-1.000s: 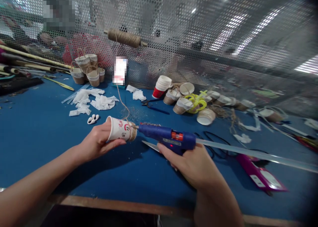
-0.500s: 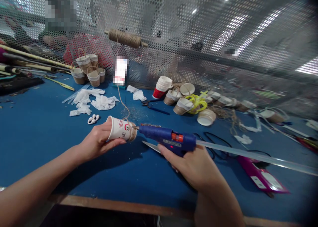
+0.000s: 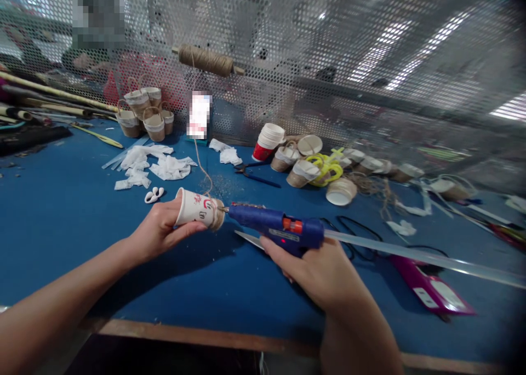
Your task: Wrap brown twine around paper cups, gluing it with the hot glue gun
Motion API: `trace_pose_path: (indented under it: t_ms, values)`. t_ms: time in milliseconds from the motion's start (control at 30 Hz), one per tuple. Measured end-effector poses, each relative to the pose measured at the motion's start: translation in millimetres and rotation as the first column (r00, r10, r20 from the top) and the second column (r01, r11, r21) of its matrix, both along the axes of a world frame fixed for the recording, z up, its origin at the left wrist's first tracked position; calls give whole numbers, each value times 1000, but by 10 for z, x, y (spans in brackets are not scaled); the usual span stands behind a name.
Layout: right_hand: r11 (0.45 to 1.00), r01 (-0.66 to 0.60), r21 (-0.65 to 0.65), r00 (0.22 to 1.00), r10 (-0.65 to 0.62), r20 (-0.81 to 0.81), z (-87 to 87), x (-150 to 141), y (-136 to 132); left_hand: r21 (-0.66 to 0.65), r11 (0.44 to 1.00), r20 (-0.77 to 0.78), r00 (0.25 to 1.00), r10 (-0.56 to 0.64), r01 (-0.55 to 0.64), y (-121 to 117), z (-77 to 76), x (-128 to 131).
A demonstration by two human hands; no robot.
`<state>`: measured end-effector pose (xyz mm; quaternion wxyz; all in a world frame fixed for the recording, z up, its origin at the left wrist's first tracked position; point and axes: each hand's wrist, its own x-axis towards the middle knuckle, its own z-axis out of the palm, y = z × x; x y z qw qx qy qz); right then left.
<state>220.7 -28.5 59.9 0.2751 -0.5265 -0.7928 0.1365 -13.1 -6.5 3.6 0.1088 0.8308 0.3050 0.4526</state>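
Note:
My left hand [image 3: 162, 227] is closed round a white paper cup [image 3: 193, 209] with red and black print, tilted on its side with the base to the right. Brown twine [image 3: 218, 215] is wound round the base end, and a loose strand runs up from it toward the back. In my right hand [image 3: 314, 265] is a blue hot glue gun [image 3: 273, 225] with a long clear glue stick behind it. Its nozzle meets or nearly meets the twine. Scissors [image 3: 249, 239], only a blade showing, lie below the gun, partly hidden by my right hand.
A twine spool [image 3: 205, 60] hangs on the perforated metal screen. Twine-wrapped baskets [image 3: 154, 124] stand back left; more cups [image 3: 341, 192] lie right. White cloth scraps [image 3: 172, 167], pliers [image 3: 257, 173], a lit phone [image 3: 199, 115] and a purple packet [image 3: 435, 287] are on the blue table.
The cup has turned slightly in my left hand, so its print has shifted. The glue gun stays almost where it was, its nozzle at the twine.

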Motion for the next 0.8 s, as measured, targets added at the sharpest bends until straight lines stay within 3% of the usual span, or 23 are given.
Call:
trace_pose_path:
  t_ms: [433,800]
  values:
    - [959,-220,178,943,162,290,-37,112,24,-286,958,108,993,53,-20,-15,19,15]
    - [979,-181,96,965,158,211,-90,104,2,-333,942,181,976,121,-55,11,-12,16]
